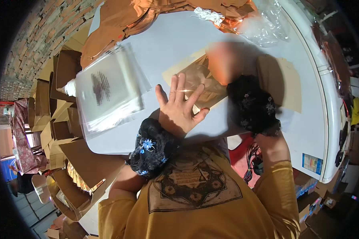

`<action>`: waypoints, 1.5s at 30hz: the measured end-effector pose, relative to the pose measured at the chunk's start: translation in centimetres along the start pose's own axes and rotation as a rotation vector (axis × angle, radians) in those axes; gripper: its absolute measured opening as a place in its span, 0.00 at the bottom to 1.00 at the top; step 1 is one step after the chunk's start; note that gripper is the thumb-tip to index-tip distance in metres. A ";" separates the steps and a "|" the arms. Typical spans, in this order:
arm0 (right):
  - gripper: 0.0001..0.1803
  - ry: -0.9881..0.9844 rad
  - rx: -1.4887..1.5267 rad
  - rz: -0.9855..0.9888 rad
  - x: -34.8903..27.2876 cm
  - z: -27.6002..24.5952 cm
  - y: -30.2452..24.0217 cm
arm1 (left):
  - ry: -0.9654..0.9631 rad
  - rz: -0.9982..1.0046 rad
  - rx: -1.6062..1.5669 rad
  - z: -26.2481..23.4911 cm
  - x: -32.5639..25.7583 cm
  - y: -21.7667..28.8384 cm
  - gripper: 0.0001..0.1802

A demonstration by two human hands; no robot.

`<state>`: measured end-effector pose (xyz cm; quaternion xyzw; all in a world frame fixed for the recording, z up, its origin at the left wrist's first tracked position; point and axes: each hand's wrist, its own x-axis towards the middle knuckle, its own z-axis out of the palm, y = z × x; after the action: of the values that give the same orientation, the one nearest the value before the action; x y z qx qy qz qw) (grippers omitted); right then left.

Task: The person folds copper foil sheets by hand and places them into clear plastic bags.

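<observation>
My left hand is spread flat with its fingers apart, holding nothing. Its fingertips lie over the near left edge of a clear plastic bag with a tan card sheet under or inside it. At the far end of that bag is my right hand, badly blurred, so its fingers do not show. An orange patch by it could be cloth or part of the hand; I cannot tell which. Black ruffled cuffs with small flowers cover both my wrists.
A stack of clear plastic bags lies on the white table at left. Brown card sheets lie at right. Orange cloth and crumpled clear plastic line the far edge. Open cardboard boxes crowd the left side.
</observation>
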<state>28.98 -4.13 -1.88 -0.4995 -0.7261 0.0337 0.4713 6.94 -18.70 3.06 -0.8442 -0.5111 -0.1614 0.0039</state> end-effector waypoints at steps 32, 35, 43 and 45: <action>0.04 -0.094 -0.394 -0.048 -0.4 0.0 -2.0 | 0.167 -0.033 -0.075 2.8 4.7 3.6 0.34; 0.05 -0.032 -0.410 -0.060 -0.2 0.5 -1.8 | 0.157 -0.082 -0.107 4.4 4.3 3.5 0.35; 0.05 -0.059 -0.369 -0.033 0.0 0.4 -1.7 | 0.182 -0.108 -0.084 5.1 4.2 3.4 0.37; 0.05 -0.041 -0.356 -0.044 -0.1 0.2 -1.7 | 0.172 -0.110 -0.084 5.0 4.3 3.7 0.37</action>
<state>27.69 -4.92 -1.18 -0.5585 -0.7408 -0.0954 0.3609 13.31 -15.84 0.05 -0.7973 -0.5473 -0.2546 0.0034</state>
